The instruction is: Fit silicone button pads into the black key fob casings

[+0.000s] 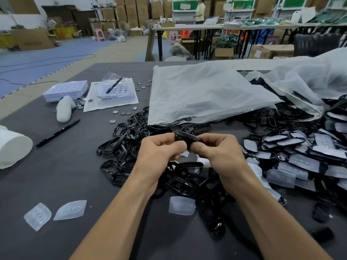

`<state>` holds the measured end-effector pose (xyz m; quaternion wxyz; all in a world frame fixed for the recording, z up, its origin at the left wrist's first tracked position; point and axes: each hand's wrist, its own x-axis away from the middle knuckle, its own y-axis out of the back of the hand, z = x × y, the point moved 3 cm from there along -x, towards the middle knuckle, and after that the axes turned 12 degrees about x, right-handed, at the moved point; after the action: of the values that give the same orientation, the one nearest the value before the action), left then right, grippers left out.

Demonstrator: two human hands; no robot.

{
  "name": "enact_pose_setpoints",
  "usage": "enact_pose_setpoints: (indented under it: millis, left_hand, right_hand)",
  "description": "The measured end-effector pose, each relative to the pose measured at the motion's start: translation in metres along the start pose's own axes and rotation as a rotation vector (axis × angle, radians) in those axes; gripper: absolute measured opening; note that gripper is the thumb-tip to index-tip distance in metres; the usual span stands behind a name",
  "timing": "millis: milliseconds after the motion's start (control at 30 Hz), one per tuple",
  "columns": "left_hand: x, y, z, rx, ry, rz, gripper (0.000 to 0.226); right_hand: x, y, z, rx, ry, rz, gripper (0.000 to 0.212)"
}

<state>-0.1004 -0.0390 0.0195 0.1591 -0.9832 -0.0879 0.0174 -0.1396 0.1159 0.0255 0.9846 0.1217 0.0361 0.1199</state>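
Left hand (161, 149) and right hand (216, 150) are each holding a curled-finger grip on one black casing (185, 136), above the casing heap (129, 139). Two loose silicone pads (70, 210) are lying on the bare table (78, 181) at near left, well apart from the heap; a plastic bag (202, 92) is bordering its far edge.

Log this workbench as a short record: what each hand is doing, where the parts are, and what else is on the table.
left hand: grips one end of the black key fob casing
right hand: grips the other end of the same casing
empty casings: pile ahead of and left of the hands
casings with pads: pile at right
loose silicone pads: two at near left, one between the forearms
other: marker pen, coin cells, plastic bag on the dark table
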Motion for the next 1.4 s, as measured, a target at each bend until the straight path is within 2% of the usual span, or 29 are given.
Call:
enact_pose_setpoints:
  millis: [133, 233, 300, 400, 567, 667, 733, 900, 1033, 1133, 1200, 1400]
  left_hand:
    - [-0.0001, 0.0016, 0.0011, 0.028, 0.035, -0.02, 0.011]
    - [-0.0011, 0.0004, 0.0016, 0.078, 0.054, -0.026, 0.014]
    - [-0.0004, -0.0027, 0.0016, 0.132, 0.08, -0.012, 0.007]
    - [0.0006, -0.0035, 0.0011, 0.165, 0.071, -0.04, 0.016]
    - [-0.0002, -0.0019, 0.0022, 0.227, 0.076, -0.111, 0.029]
    - [-0.001, -0.0013, 0.0036, 0.249, 0.071, -0.141, 0.034]
    - [-0.001, -0.0016, 0.0043, 0.258, 0.063, -0.164, 0.037]
    - [-0.0018, -0.0028, 0.0044, 0.269, 0.049, -0.181, 0.03]
    - [-0.0031, -0.0013, 0.0044, 0.286, 0.058, -0.192, 0.037]
    - [-0.0038, -0.0003, 0.0069, 0.279, 0.067, -0.197, 0.019]
    - [-0.0031, -0.0003, 0.0081, 0.254, 0.047, -0.193, 0.012]
    - [-0.0028, 0.001, 0.0057, 0.217, 0.01, -0.147, 0.021]
  right_hand:
    - [0.0024, -0.0021, -0.0017, -0.151, -0.102, 0.083, 0.017]
    - [0.0017, -0.0013, -0.0034, -0.272, -0.177, 0.105, 0.007]
    - [0.0018, -0.0015, -0.0034, -0.361, -0.221, 0.109, 0.003]
    - [0.0017, -0.0013, -0.0046, -0.422, -0.253, 0.108, 0.007]
    - [0.001, -0.0012, -0.0064, -0.411, -0.279, 0.116, 0.002]
    - [0.0001, -0.0002, -0.0077, -0.376, -0.263, 0.098, 0.013]
    - [0.0005, -0.001, -0.0069, -0.379, -0.253, 0.096, 0.003]
    - [0.0001, -0.0028, -0.0059, -0.409, -0.248, 0.095, 0.006]
    - [0.0001, -0.0037, -0.0072, -0.41, -0.254, 0.041, 0.003]
    - [-0.0005, -0.0012, -0.0079, -0.362, -0.229, 0.003, 0.021]
    - [-0.0005, 0.0006, -0.0075, -0.331, -0.196, -0.013, 0.026]
    - [-0.0001, 0.0021, -0.0045, -0.323, -0.116, -0.012, 0.022]
